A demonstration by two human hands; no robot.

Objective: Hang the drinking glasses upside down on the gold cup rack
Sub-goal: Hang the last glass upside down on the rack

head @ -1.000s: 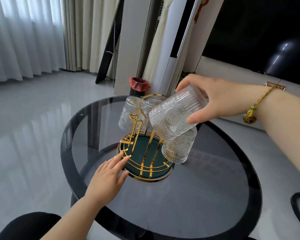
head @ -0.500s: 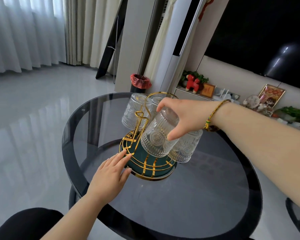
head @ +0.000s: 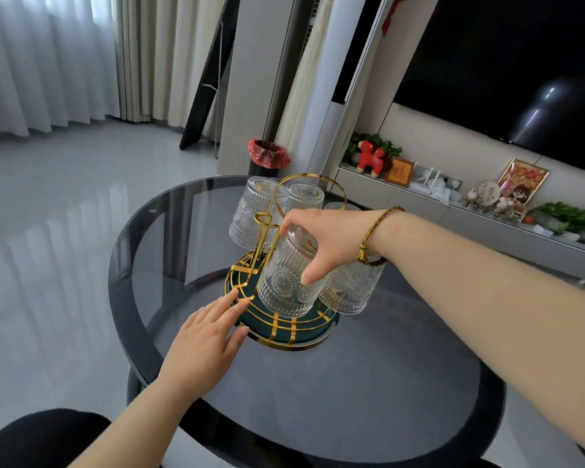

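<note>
A gold cup rack [head: 284, 327] with a dark green round base stands on the round glass table [head: 352, 400]. My right hand [head: 328, 244] grips the bottom of a ribbed drinking glass [head: 284, 285], mouth down, over a front prong of the rack. Three more glasses hang upside down: one at back left [head: 250, 214], one at the back [head: 306, 197], one at right [head: 352, 288] partly behind my wrist. An empty gold prong [head: 262, 219] stands at left. My left hand [head: 206, 339] lies flat with fingertips on the rack's base rim.
A bin with a red liner [head: 267, 157] stands on the floor behind the table. A low shelf with ornaments and plants [head: 487, 197] runs along the right wall under a dark screen [head: 504, 69]. My dark-clothed knee [head: 38, 437] is at the lower left.
My right hand has brought the glass down from above the rack and turned it from tilted to mouth-down over a front prong. My left hand has stayed on the base.
</note>
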